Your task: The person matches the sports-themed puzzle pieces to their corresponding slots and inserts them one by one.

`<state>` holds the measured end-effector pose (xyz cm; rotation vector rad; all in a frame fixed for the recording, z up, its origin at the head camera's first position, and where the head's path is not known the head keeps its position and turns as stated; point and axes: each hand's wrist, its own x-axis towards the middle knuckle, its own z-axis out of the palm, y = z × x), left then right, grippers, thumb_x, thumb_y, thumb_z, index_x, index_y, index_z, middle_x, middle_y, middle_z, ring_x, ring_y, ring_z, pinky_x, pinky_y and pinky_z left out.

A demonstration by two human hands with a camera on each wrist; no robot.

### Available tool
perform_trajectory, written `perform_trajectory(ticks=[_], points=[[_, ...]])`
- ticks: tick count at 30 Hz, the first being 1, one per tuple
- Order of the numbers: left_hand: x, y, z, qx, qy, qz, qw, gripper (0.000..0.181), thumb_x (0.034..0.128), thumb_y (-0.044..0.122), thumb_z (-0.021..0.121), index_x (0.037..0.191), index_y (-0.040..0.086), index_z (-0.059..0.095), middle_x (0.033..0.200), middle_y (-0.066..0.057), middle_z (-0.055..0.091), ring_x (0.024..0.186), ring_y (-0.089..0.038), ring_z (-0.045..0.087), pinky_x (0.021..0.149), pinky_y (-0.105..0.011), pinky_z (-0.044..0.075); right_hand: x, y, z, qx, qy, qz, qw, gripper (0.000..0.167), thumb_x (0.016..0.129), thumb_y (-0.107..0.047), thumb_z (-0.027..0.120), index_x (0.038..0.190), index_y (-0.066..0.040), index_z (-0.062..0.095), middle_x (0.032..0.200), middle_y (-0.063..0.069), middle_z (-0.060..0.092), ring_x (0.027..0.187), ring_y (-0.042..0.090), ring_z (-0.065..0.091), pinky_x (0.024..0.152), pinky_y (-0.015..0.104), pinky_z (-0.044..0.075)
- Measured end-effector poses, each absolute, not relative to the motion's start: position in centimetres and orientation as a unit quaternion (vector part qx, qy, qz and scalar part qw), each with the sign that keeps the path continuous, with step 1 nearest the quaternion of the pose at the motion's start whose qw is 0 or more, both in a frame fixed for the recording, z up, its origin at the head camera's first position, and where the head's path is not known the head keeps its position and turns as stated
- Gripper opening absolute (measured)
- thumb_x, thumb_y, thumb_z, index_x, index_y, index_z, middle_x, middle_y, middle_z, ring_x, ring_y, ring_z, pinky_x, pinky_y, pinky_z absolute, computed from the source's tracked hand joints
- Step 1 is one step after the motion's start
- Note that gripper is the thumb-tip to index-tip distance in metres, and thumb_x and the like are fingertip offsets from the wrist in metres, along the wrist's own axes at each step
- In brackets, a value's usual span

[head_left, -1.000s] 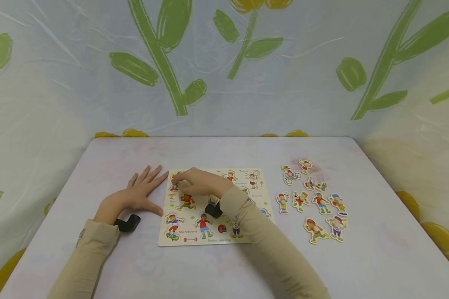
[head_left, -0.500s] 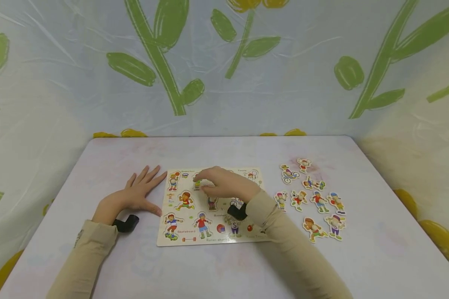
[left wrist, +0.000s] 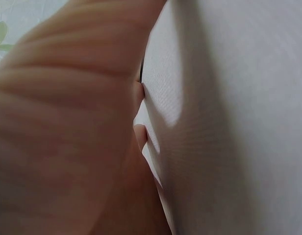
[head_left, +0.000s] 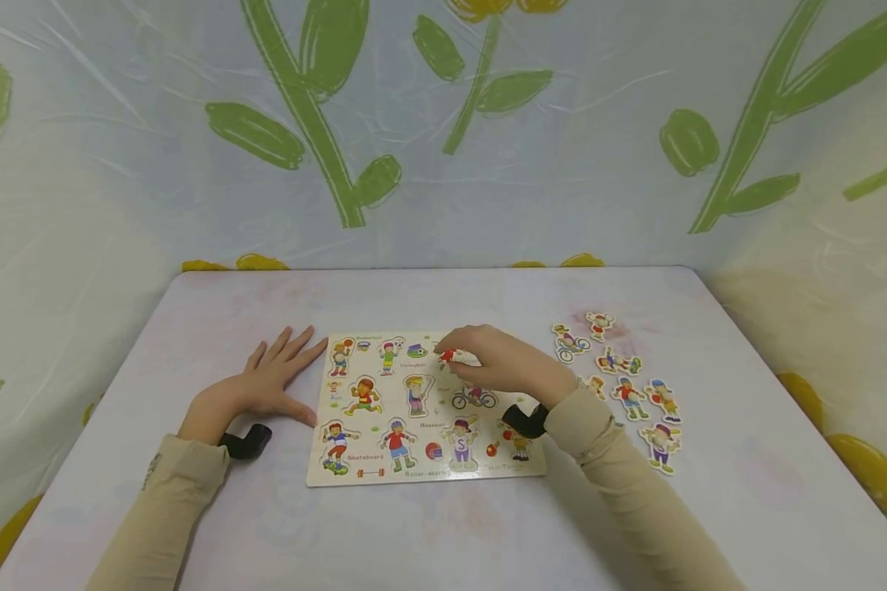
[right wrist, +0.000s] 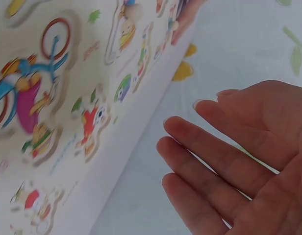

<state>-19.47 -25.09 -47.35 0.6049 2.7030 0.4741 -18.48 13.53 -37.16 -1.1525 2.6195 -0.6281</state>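
A wooden puzzle board point(head_left: 314, 472) with printed sports figures lies on the table. Knobbed pieces sit in it, including a basketball player point(head_left: 341, 358) at top left and a baseball player point(head_left: 417, 396) near the middle. My left hand point(head_left: 259, 390) rests on the table with fingers spread, thumb and index fingertips at the board's left edge. Over the board's upper right hovers my right hand point(head_left: 506, 361), bent at the wrist. In the right wrist view its fingers point(right wrist: 210, 147) are loosely extended, apart from the printed footballer point(right wrist: 89, 122), with nothing in them.
Several loose pieces lie right of the board, among them a cyclist point(head_left: 571, 343), a tennis player point(head_left: 600, 326) and a roller skater point(head_left: 630, 398). The right sleeve point(head_left: 628, 492) covers part of that area. Patterned sheets point(head_left: 517, 189) hang behind and beside the table.
My right hand has moved rightward across the board, from the upper left corner to the upper right, uncovering the basketball player and baseball player. The left hand stays where it was.
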Motion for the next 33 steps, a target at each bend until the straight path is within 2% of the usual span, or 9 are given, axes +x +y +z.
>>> perform_trajectory(ticks=[12,20,25,33], points=[[-18.6,-24.6,-45.9,0.215,0.945,0.187,0.163,0.128,0.0633,0.073,0.077,0.161,0.022,0.012,0.167,-0.012,-0.005,0.148,-0.041,-0.016,0.113,-0.065,-0.011,-17.5,18.6,-36.9,-0.375,0.899,-0.222,0.044,0.024,0.093,-0.003,0.064,0.116,0.0,0.07,0.117,0.011,0.07,0.111,0.028,0.064,0.096,0.045,0.052],[-18.8,-24.5,-46.1,0.215,0.946,0.182,0.16,0.128,0.0627,0.074,0.076,0.161,0.022,0.013,0.167,-0.011,-0.005,0.149,-0.041,-0.016,0.114,-0.065,-0.012,-17.1,22.2,-37.3,-0.347,0.909,-0.231,0.001,0.021,0.087,0.001,0.069,0.108,-0.002,0.073,0.098,0.005,0.071,0.087,0.02,0.065,0.078,0.04,0.056],[-18.8,-24.5,-46.1,0.216,0.946,0.183,0.16,0.128,0.0626,0.075,0.076,0.161,0.023,0.012,0.167,-0.012,-0.005,0.149,-0.04,-0.017,0.114,-0.065,-0.012,-17.3,23.9,-37.6,-0.327,0.914,-0.237,0.012,0.016,0.085,0.002,0.071,0.101,-0.002,0.073,0.09,0.0,0.069,0.081,0.016,0.062,0.073,0.042,0.056],[-18.7,-24.5,-45.9,0.208,0.947,0.175,0.171,0.127,0.0639,0.072,0.077,0.161,0.021,0.012,0.167,-0.012,-0.005,0.149,-0.041,-0.016,0.114,-0.065,-0.012,-16.9,25.4,-38.2,-0.298,0.927,-0.218,0.064,0.012,0.084,-0.003,0.076,0.095,-0.005,0.073,0.081,-0.008,0.064,0.074,0.011,0.056,0.067,0.035,0.054]])
